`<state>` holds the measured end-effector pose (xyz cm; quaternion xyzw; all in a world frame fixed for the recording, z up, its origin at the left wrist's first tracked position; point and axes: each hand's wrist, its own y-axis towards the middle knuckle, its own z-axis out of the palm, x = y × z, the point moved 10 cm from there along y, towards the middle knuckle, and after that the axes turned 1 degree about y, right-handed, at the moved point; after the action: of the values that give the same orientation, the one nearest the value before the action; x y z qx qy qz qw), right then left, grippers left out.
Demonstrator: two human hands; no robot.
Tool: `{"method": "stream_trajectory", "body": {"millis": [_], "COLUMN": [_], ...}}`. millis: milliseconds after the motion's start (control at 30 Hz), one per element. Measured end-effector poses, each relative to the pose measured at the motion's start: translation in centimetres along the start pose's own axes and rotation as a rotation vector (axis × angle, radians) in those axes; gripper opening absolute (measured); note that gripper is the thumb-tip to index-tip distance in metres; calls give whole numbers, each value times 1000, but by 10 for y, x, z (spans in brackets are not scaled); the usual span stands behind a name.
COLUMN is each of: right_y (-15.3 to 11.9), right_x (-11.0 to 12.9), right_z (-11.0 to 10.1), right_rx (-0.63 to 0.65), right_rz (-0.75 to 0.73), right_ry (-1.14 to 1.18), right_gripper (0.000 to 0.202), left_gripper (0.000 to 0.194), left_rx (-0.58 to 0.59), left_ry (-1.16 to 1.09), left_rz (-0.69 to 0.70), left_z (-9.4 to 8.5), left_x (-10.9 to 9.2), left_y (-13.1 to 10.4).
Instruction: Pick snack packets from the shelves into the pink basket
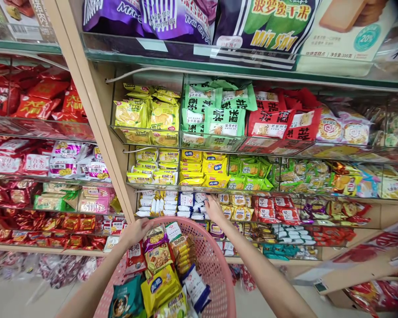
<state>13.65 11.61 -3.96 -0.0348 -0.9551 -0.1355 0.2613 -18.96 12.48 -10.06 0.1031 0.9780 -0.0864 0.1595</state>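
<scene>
At the far-left rim of a pink basket [215,260], the left hand [137,232] has its fingers curled over the edge, grasping it. Beyond the basket's far rim, the right hand [214,209] extends to a low shelf row, its fingertips at the white packets [199,207]; whether they grasp one cannot be told. These packets stand in stacks near the row's front edge, with cookie packets [242,201] just right of the hand and red-and-white packets [275,210] farther along.

Within the basket, a red packet [135,259] lies by the far-left rim. Near the far rim are a purple packet [154,236] and a green-and-white packet [173,230], with brown biscuits [183,252] on the near side of the latter. A yellow packet [161,289] occupies the middle, between a teal packet [124,298] toward the left wall and a tilted blue-and-white packet [196,285] toward the right wall.

Above the low row, yellow packs [215,170] adjoin green packs [252,172]; one tier higher, green bags [215,110] stand beside red bags [281,115]. Purple bags [175,15] rest behind the front edge of the glass upper shelf [219,66]. Left of a wooden post [96,110], neighbouring shelves carry red pouches [40,97].
</scene>
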Motion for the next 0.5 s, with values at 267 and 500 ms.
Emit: {"method": "stream_trajectory", "body": {"millis": [267,500], "right_y": [-2,-2], "right_x": [-2,-5], "right_z": [2,1], "right_rx": [10,-18], "right_rz": [-14,-10], "right_ry": [41,93], "right_gripper": [40,39], "left_gripper": [64,63], "left_rx": [-4,-5], "left_ry": [-4,-4], "left_rz": [0,-4], "left_z": [0,-1], "left_x": [0,0], "left_y": [0,-1]}}
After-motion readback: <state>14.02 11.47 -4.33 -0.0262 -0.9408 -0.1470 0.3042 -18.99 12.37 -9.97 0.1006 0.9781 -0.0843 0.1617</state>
